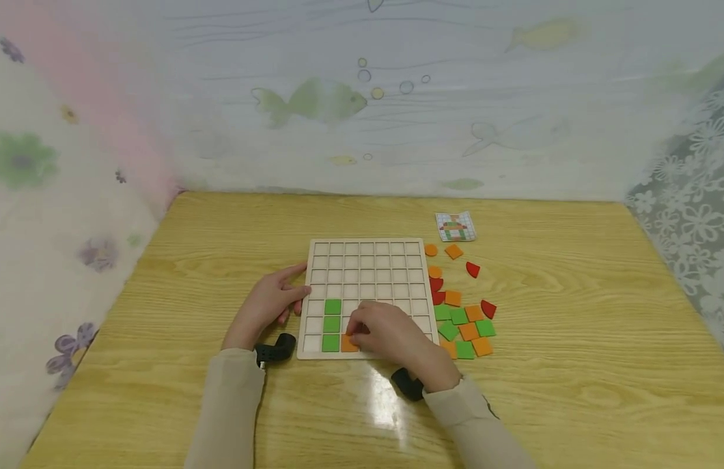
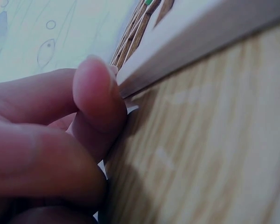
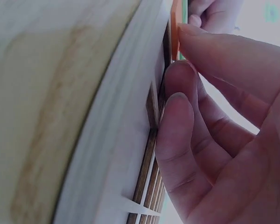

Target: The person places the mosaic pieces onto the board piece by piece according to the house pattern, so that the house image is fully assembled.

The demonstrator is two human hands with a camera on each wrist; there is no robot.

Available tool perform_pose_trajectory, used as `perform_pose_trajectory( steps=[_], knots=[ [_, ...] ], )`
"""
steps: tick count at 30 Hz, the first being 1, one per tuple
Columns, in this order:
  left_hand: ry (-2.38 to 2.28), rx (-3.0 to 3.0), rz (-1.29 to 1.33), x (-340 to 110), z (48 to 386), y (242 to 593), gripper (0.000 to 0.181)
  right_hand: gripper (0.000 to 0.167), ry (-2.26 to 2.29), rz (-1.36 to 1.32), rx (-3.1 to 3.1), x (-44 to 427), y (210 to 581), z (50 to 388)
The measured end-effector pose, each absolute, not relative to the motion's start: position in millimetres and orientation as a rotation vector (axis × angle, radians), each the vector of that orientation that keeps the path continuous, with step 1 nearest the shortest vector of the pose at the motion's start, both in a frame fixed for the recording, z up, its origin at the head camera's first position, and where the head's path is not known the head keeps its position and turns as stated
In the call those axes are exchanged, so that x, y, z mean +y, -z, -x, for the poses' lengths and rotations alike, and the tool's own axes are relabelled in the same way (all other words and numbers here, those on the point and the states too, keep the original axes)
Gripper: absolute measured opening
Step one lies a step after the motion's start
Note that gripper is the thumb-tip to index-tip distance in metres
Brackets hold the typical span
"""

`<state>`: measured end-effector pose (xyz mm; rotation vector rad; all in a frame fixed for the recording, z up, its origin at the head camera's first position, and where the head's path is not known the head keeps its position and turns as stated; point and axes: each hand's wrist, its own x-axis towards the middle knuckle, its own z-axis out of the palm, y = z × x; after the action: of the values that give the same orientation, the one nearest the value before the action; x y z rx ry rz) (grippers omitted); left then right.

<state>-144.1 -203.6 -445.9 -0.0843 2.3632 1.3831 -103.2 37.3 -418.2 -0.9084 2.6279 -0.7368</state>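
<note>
A pale wooden grid board [image 1: 304, 332] lies on the table. Three green square tiles [image 1: 332, 324] fill a column near its left side. Beside the lowest one, in the bottom row, is an orange square tile [image 1: 349, 343]. My right hand [image 1: 391, 332] holds this tile at its right edge with thumb and fingertips; in the right wrist view the thumb touches the orange tile [image 3: 176, 30]. My left hand [image 1: 269, 303] rests at the board's left edge, index finger and thumb touching it. The left wrist view shows bent fingers [image 2: 95, 93] against the board's side [image 2: 177, 56].
Several loose green tiles [image 1: 458, 316], orange tiles [image 1: 482, 346] and red quarter-round pieces [image 1: 473, 269] lie right of the board, with orange round pieces [image 1: 431, 250] along its edge. A small pattern card [image 1: 456, 227] lies behind them. Patterned cloth walls [image 1: 397, 150] border the table.
</note>
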Motion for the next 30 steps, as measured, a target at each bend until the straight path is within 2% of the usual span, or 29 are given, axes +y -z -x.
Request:
perform_pose_trajectory(
  steps=[17,30],
  knots=[
    [-1.395,2.356,0.089,-202.5,143.8,445.7,0.056,0.009,0.720,0.925,2.595,42.2,418.1,107.6],
    [-1.408,2.347,0.081,-203.4,143.3,445.9,0.056,0.009,0.798,0.702,2.641,68.3,413.8,117.6]
  ],
)
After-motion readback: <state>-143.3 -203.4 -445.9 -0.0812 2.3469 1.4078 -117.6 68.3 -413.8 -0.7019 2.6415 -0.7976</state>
